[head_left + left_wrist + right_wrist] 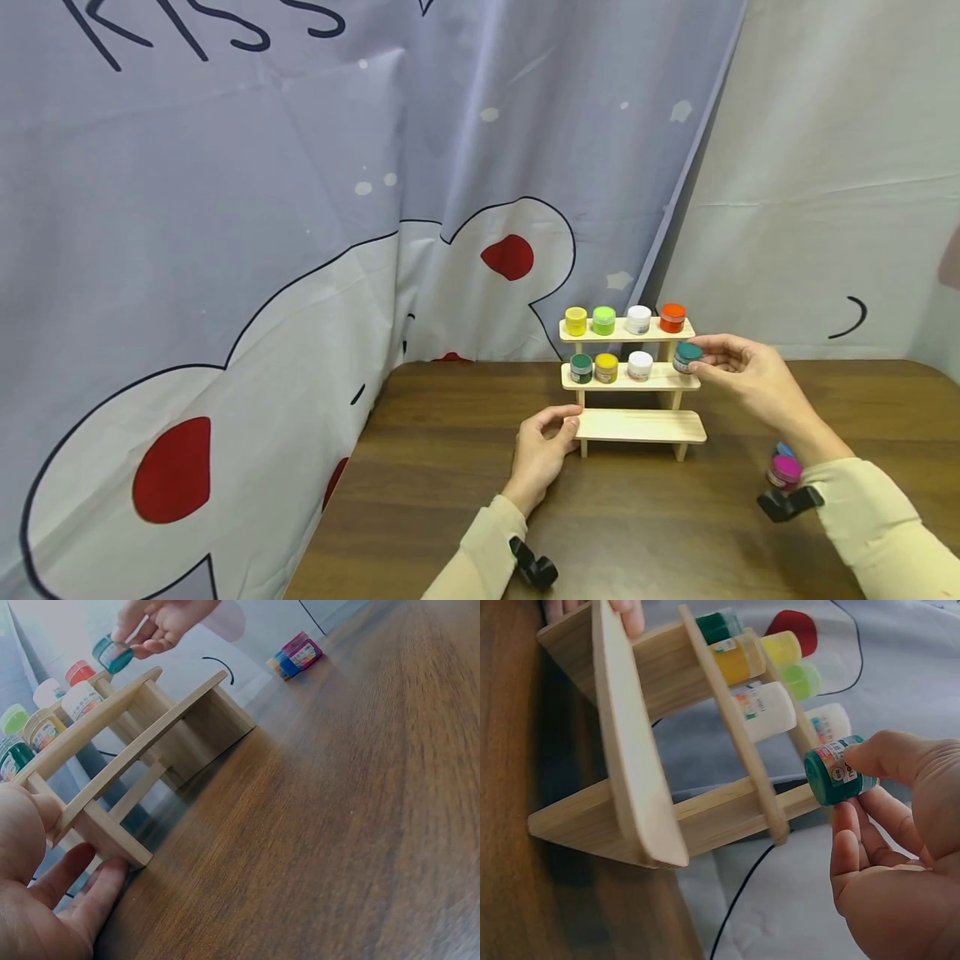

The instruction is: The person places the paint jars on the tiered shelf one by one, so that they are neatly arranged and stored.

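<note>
A three-tier wooden stand (640, 425) stands on the table. My right hand (750, 375) pinches a teal paint jar (832, 774) between thumb and fingers, tilted, just over the right end of the middle tier. At the lower tier's left end, my left hand (543, 450) grips the stand, thumb at the board and fingers by the leg (112, 834). On the middle tier are a dark green jar (581, 368), a yellow jar (606, 367) and a white jar (640, 366). The lower tier's board is bare.
The top tier holds a yellow jar (576, 321), a light green jar (603, 320), a white jar (638, 319) and an orange-red jar (672, 317). Right of the stand, a magenta jar (785, 471) and a blue one (285, 664) sit on the table (645, 533). Patterned curtain (300, 167) hangs behind.
</note>
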A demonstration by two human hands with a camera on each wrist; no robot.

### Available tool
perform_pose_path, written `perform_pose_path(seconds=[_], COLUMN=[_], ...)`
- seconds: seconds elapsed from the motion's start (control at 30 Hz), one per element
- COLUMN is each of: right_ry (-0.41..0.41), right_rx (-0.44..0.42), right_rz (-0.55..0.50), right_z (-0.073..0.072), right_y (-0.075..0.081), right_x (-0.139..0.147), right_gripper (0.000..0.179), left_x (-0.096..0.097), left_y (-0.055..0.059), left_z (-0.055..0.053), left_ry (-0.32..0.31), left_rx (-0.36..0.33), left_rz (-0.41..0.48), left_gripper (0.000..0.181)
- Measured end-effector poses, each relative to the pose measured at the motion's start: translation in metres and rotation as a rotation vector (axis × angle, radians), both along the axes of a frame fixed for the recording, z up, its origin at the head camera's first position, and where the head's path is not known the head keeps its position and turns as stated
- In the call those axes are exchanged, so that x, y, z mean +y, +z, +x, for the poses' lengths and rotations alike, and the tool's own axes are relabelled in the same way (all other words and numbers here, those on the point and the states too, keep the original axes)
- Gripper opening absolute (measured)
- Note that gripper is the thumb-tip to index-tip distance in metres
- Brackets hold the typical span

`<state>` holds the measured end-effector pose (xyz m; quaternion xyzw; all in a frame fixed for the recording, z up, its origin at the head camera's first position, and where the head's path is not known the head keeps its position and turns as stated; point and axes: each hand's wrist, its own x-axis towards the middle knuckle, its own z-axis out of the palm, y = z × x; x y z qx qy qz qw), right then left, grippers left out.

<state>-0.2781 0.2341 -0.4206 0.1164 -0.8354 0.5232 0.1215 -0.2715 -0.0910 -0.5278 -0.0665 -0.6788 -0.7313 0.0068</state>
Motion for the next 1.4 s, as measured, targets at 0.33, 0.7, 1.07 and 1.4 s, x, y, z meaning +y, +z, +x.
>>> perform_pose_path(seconds=[0.33,0.7,1.07,1.4], right_ry=[0.003,0.006,-0.007,-0.036], right_rx=[0.011,-0.010,-0.068,-0.175], right_rz=[0.049,0.040,0.044,0.043], right_z=[0.001,-0.001,0.001,-0.003], right_y=[-0.011,-0.018,-0.027,-0.031], right_x=[0.002,0.002,0.007,0.000], right_gripper=[0.040,0.043,0.047,0.060], left_x=[0.004,0.006,0.007,0.001], left_y=[0.002,0.001,0.000,0.000], left_z=[0.001,0.001,0.000,-0.002], left_ry=[-0.006,-0.003,-0.002,0.009], left_rx=[0.000,-0.004,-0.011,-0.007], left_rz=[0.007,0.016,0.015,-0.005], left_gripper=[0.019,0.018,0.018,0.018])
